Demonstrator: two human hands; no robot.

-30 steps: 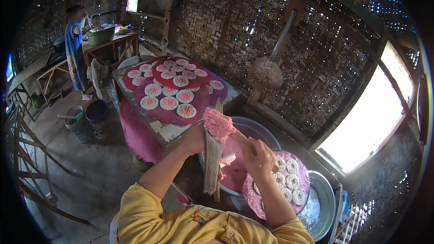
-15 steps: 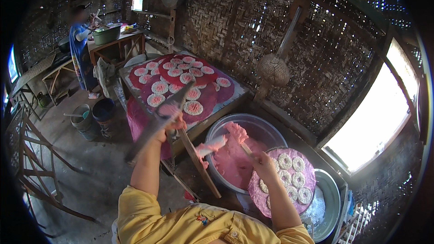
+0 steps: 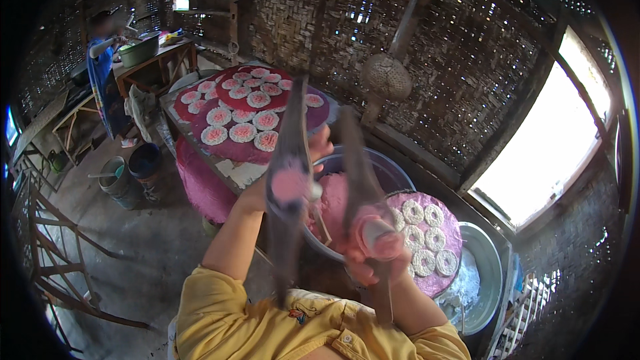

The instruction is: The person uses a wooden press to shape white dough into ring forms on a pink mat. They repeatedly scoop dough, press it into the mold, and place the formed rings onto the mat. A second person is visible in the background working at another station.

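My left hand (image 3: 321, 147) is closed round a long wooden press piece (image 3: 294, 117) held upright, with a round plug of pink dough (image 3: 291, 185) at its middle. Facing it, my right hand (image 3: 365, 268) grips a second wooden press piece (image 3: 357, 167), which has a pink-smeared round block (image 3: 381, 237) on it. Both pieces are blurred and stand apart. Behind them, more pink dough fills a large grey tub (image 3: 398, 168), partly hidden. A thin stick (image 3: 321, 225) leans in the tub.
Right of the tub, a round pink cloth-covered tray (image 3: 405, 200) bears white lacy rings. A green basin (image 3: 495, 287) holds white paste. Pink-and-white lacy rounds cover mats on the table (image 3: 247, 172). Two buckets (image 3: 120, 187) stand left; a person (image 3: 100, 80) works behind.
My right hand has left the dough-loaded spatula and now holds a wooden press piece. My left hand has brought its piece right and upright, over the tub's near side.
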